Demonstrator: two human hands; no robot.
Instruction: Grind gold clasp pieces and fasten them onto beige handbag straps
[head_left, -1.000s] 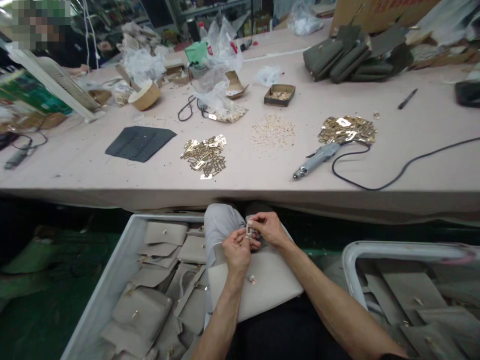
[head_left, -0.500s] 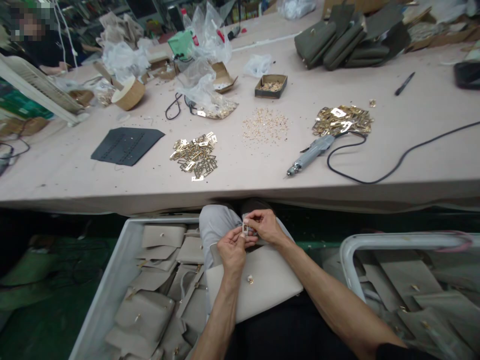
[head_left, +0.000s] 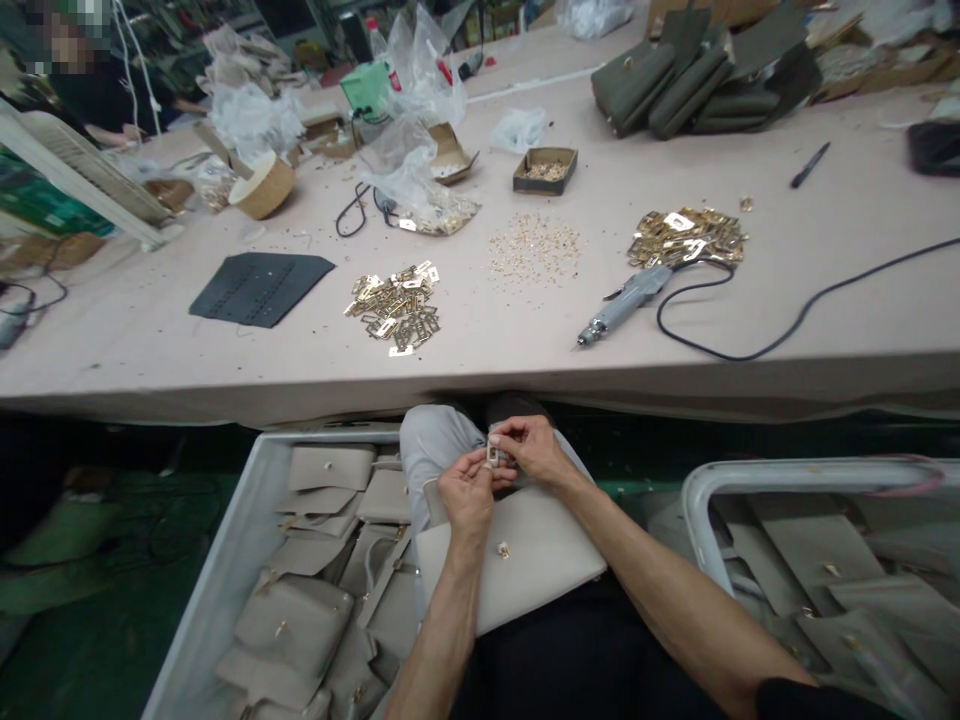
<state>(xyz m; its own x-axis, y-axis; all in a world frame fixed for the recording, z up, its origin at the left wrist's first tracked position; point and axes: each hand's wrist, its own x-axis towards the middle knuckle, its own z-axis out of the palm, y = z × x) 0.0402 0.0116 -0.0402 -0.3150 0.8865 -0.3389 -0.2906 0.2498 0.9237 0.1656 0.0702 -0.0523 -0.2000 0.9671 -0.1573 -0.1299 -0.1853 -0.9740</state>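
Observation:
A small metal rectangular frame plate [head_left: 493, 453] is pinched between both hands, just beyond the bag on the lap. My left hand [head_left: 471, 488] grips its lower part between thumb and fingers. My right hand [head_left: 531, 448] has thumb and fingertips closed on its upper part. Whether a piece of the bag's flap lies behind the plate, I cannot tell. The light grey bag [head_left: 536, 560] rests across the thighs under the wrists, with a small gold turn lock [head_left: 503, 550] on its front.
On the table [head_left: 465, 330] are two piles of gold frame plates [head_left: 397, 308] [head_left: 686, 238], scattered small screws [head_left: 534, 248], a corded electric screwdriver [head_left: 626, 305] and a dark sheet [head_left: 261, 288]. Grey bags fill the left bin [head_left: 206, 580] and right bin [head_left: 810, 480]. A person [head_left: 97, 80] sits far left.
Both hands stay closed on the small plate with hardly any movement. The whole view has shifted slightly.

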